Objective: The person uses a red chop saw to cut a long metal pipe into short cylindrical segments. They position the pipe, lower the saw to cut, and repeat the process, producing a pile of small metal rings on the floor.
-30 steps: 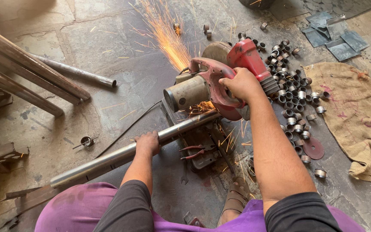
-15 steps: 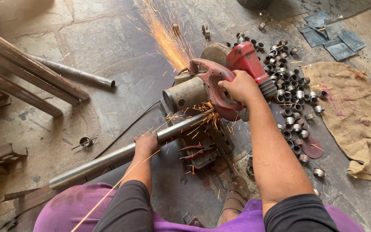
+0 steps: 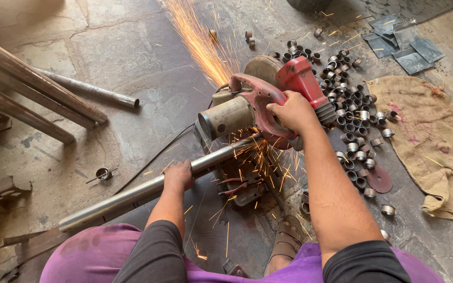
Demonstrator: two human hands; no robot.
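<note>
Long grey steel pipe (image 3: 132,195) lying slantwise on the floor, red chop saw (image 3: 268,102) lowered across its end, sparks flying

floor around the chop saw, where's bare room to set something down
Bare stone lies beyond the loose pipe, left of the spark stream, and between the held pipe and the leaning pipes. Crowded: cut rings right of the saw, up to the burlap sack.

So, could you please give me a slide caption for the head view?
Right hand presses down a red chop saw, left hand steadies the steel pipe, sparks flying.
</note>
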